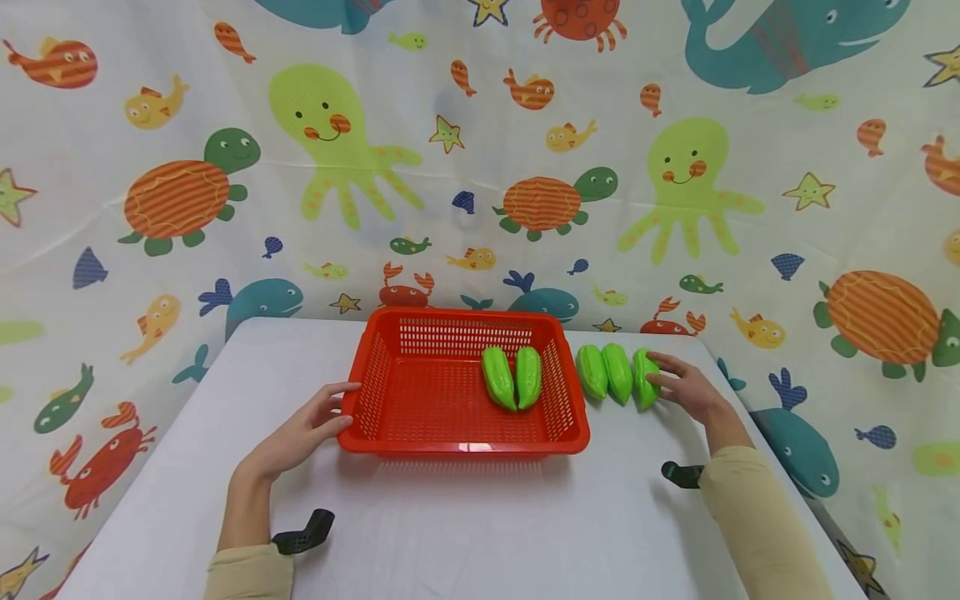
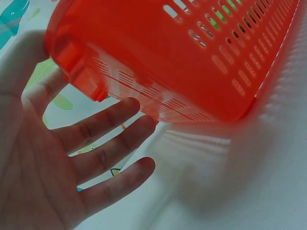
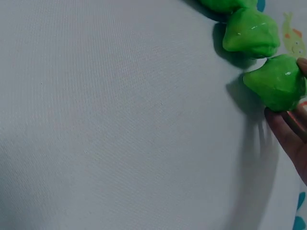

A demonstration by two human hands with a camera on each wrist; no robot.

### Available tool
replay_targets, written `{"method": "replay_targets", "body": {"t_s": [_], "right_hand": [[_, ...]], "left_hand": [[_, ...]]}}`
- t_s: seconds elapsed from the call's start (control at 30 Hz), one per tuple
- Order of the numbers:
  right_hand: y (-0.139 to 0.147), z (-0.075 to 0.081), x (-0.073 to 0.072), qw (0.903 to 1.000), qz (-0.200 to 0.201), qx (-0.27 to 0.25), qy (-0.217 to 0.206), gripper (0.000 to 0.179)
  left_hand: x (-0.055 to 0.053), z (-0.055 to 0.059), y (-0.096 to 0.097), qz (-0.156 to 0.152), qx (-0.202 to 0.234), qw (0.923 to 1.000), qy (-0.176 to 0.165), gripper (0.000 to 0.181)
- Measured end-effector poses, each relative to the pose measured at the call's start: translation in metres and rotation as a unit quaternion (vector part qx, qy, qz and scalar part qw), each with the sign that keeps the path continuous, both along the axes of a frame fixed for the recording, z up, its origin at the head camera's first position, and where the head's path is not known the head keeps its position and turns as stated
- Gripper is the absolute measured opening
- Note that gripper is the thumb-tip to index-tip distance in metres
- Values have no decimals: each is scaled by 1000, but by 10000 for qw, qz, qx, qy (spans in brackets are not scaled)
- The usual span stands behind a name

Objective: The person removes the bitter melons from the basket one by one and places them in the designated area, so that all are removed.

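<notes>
My left hand [image 1: 300,429] is at the left rim of a red plastic basket [image 1: 465,447]; thumb and index touch the rim, the other fingers extending beneath it in the left wrist view. Two glossy green ridged star fruits, one [image 1: 498,378] beside the other [image 1: 528,378], lie inside at the right. Outside, a row of three more stands on the table: one near the basket [image 1: 592,372], a middle one [image 1: 617,374], and an outer one [image 1: 643,379]. My right hand [image 1: 690,390] grips that outer star fruit [image 3: 276,84] between thumb and fingers.
The white table [image 1: 450,533] runs under everything. Behind it hangs a cloth [image 1: 450,208] printed with sea animals. Black straps with small devices sit at both wrists, one on the left [image 1: 303,533] and one on the right [image 1: 682,475].
</notes>
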State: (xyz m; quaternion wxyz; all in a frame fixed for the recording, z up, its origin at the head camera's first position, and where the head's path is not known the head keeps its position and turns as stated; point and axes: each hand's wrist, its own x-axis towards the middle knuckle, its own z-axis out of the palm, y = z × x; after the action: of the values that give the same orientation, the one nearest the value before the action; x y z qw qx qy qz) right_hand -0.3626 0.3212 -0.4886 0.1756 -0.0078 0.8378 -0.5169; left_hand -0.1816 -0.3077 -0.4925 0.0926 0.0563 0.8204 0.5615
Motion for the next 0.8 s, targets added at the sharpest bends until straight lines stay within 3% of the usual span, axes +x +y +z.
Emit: {"method": "replay_targets", "body": {"t_s": [0.27,0.8], "right_hand": [[3,-11,-10,9993,176,310,-75,73],[-6,-10,-16,9989,67,457,76,68]], "left_hand": [[1,1,0,-6,-23,10000,-14,63],[0,0,0,-17,56,10000,36,61]]}}
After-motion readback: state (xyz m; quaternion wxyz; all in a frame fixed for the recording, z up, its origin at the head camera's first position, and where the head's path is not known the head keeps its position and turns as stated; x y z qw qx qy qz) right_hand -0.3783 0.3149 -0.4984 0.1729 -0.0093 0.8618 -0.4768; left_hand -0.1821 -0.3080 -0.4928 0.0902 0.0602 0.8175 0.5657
